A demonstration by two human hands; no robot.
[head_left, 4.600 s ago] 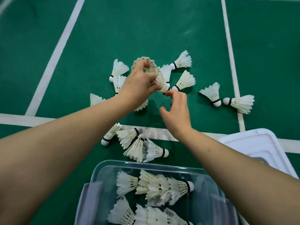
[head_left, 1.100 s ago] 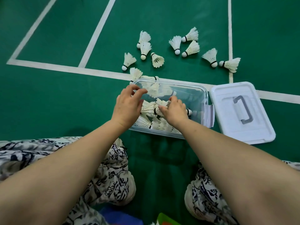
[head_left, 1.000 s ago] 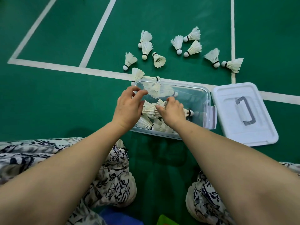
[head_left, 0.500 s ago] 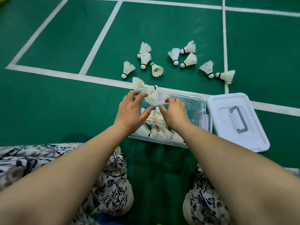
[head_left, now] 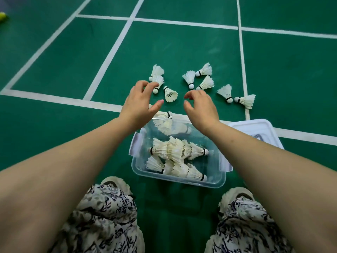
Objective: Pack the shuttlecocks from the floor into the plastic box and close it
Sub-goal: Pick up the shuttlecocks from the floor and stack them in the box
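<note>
The clear plastic box [head_left: 179, 180] stands open on the green floor between my feet, with several white shuttlecocks [head_left: 177, 149] lying inside. Its white lid [head_left: 255, 127] lies beside it on the right, partly behind my right arm. Several more shuttlecocks [head_left: 170, 93] are scattered on the floor beyond the box. My left hand [head_left: 139, 104] hovers past the box's far edge with fingers spread and nothing in it, close to two shuttlecocks [head_left: 157, 82]. My right hand [head_left: 201, 107] is beside it, fingers curled apart and empty, just short of another group [head_left: 206, 83].
White court lines [head_left: 107, 55] cross the green floor. My shoes [head_left: 113, 183] and patterned trousers [head_left: 102, 221] fill the bottom edge on both sides of the box. A small yellow object [head_left: 2, 16] lies at the far left edge.
Both hands have left the box, where they were placing shuttlecocks, and reached forward over its far edge toward the ones on the floor. The view has tilted up.
</note>
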